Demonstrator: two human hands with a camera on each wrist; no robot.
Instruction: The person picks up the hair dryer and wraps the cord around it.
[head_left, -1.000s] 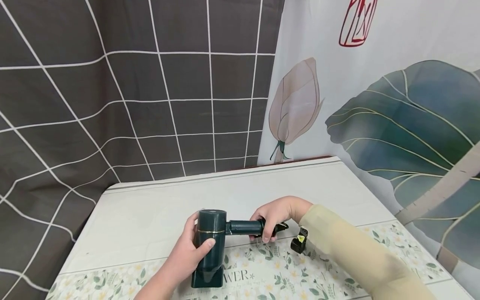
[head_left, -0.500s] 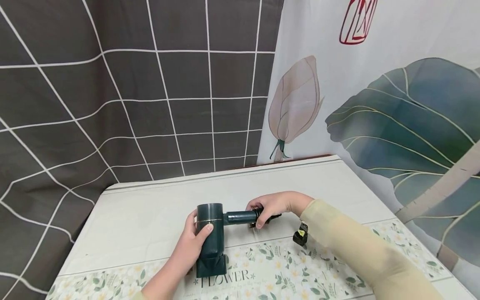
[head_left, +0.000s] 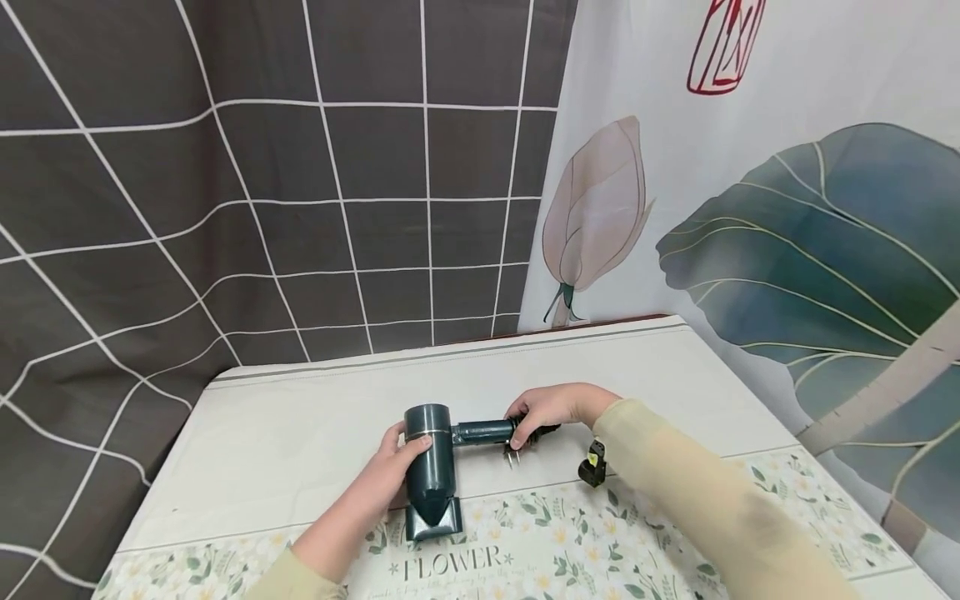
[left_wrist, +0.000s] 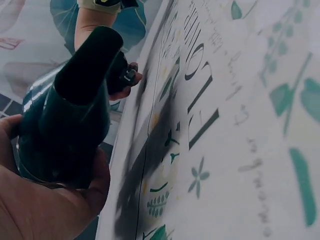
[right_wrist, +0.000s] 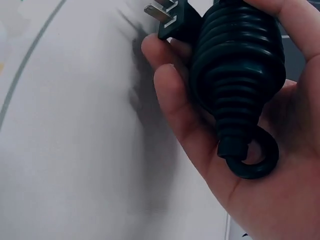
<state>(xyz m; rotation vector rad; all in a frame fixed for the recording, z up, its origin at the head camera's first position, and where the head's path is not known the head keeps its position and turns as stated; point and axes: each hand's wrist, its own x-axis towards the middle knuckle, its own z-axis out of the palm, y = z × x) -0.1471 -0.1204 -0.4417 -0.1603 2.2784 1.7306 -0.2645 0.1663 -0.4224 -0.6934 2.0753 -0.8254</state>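
Both hands hold a dark green hair dryer (head_left: 431,467) close over the table, its flat nozzle (head_left: 433,522) pointing towards the person. My left hand (head_left: 392,460) grips the barrel, thumb on top. In the left wrist view the nozzle (left_wrist: 90,65) opening faces the camera, with the fingers round the barrel behind it. The handle (head_left: 482,432) runs to the right, and my right hand (head_left: 551,406) grips its far end. The right wrist view shows dark ribbed coils (right_wrist: 240,55) tapering to a hanging loop (right_wrist: 274,155) in the palm, and a two-pin plug (right_wrist: 181,21) by the fingertips.
A white cloth (head_left: 300,442) with a flowered band and the printed word FLOWER (head_left: 452,563) covers the table. Behind it hangs a dark grey checked curtain (head_left: 382,233), and to the right a white curtain (head_left: 600,75) with plant prints.
Both hands have moved the hair dryer slightly away from the person and to the right. The barrel has turned so that more of its top shows, and the plug's pins stand out below the right hand.
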